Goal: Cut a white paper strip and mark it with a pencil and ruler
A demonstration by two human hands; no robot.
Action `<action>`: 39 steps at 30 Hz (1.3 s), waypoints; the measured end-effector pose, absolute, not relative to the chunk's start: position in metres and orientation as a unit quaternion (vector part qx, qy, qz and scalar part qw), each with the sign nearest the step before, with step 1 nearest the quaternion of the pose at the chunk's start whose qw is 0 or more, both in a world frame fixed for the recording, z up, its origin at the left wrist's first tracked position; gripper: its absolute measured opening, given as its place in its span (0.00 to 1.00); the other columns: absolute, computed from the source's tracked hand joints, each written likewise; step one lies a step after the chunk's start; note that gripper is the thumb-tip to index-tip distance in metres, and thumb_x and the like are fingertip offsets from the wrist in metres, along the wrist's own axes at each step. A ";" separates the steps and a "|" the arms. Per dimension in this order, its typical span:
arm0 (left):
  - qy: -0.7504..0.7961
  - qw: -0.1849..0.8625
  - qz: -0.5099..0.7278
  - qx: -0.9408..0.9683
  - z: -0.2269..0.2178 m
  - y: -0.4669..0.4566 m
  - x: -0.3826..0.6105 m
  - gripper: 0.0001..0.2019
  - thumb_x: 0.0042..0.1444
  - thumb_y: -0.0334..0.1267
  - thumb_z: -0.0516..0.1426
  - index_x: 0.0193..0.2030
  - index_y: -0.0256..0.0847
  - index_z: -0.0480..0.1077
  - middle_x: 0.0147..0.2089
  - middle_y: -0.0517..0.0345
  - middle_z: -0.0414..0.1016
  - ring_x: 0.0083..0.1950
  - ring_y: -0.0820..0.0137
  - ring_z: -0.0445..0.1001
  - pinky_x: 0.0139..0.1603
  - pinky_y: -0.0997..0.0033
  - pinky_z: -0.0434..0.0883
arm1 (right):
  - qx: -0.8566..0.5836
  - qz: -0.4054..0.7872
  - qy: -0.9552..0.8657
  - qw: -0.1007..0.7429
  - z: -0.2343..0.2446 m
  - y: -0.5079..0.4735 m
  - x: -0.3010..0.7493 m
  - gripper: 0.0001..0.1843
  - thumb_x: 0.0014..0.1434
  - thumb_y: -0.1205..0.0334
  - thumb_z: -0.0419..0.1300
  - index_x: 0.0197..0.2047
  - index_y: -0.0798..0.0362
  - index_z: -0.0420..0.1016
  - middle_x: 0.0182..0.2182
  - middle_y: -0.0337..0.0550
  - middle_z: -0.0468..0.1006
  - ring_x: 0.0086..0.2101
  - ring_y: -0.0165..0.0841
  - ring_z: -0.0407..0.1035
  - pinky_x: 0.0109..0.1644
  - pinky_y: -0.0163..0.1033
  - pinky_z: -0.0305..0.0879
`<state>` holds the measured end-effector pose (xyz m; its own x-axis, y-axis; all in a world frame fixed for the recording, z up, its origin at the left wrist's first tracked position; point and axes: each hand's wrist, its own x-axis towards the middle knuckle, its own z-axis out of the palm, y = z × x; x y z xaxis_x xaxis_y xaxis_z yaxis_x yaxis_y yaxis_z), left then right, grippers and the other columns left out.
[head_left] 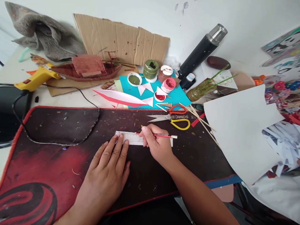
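Observation:
My left hand (110, 162) lies flat with fingers stretched out, pressing a clear ruler (130, 135) onto a white paper strip (136, 141) on the dark desk mat (58, 156). My right hand (156, 144) is closed around a red pencil (164, 135), whose tip rests near the ruler's upper edge. The pencil lies almost level, pointing left.
Scissors (174, 117) with red and yellow handles lie just behind the hands. Thin sticks (201, 123), a white sheet (241, 131), paint pots (151, 70), a blue paper (178, 97), a black flask (201, 51), a model boat (86, 68), cardboard (122, 39) and a yellow glue gun (37, 78) surround the mat.

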<state>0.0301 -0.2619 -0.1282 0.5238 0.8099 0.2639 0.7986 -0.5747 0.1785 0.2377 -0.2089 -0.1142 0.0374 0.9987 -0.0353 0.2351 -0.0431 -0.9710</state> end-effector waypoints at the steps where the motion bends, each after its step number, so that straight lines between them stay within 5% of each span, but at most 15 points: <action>1: 0.462 0.023 0.161 0.872 -0.128 -0.262 0.030 0.37 0.79 0.41 0.49 0.87 0.33 0.40 0.82 0.36 0.62 0.80 0.45 0.68 0.79 0.43 0.61 | -0.575 0.439 -0.538 0.433 -0.114 -0.209 0.238 0.22 0.78 0.48 0.60 0.34 0.49 0.80 0.20 0.32 0.74 0.22 0.28 0.69 0.33 0.35 0.69; 21: 0.470 0.055 0.177 0.863 -0.127 -0.262 0.032 0.38 0.79 0.43 0.52 0.87 0.37 0.40 0.83 0.37 0.61 0.81 0.46 0.66 0.82 0.44 0.58 | -0.578 0.427 -0.551 0.424 -0.109 -0.208 0.236 0.21 0.78 0.52 0.60 0.33 0.49 0.79 0.20 0.32 0.73 0.22 0.29 0.70 0.34 0.35 0.69; 29: 0.434 -0.003 0.152 0.888 -0.128 -0.259 0.027 0.38 0.75 0.37 0.52 0.86 0.27 0.45 0.82 0.32 0.61 0.79 0.43 0.69 0.80 0.43 0.61 | -0.578 0.431 -0.529 0.447 -0.113 -0.210 0.237 0.24 0.79 0.44 0.58 0.33 0.48 0.79 0.20 0.33 0.74 0.22 0.30 0.70 0.35 0.37 0.72; 39: 0.443 -0.008 0.150 0.884 -0.129 -0.260 0.027 0.38 0.76 0.39 0.51 0.87 0.30 0.41 0.82 0.34 0.62 0.79 0.45 0.69 0.79 0.44 0.62 | -0.573 0.440 -0.529 0.445 -0.115 -0.211 0.237 0.25 0.78 0.43 0.59 0.34 0.49 0.79 0.20 0.34 0.74 0.22 0.30 0.69 0.32 0.35 0.70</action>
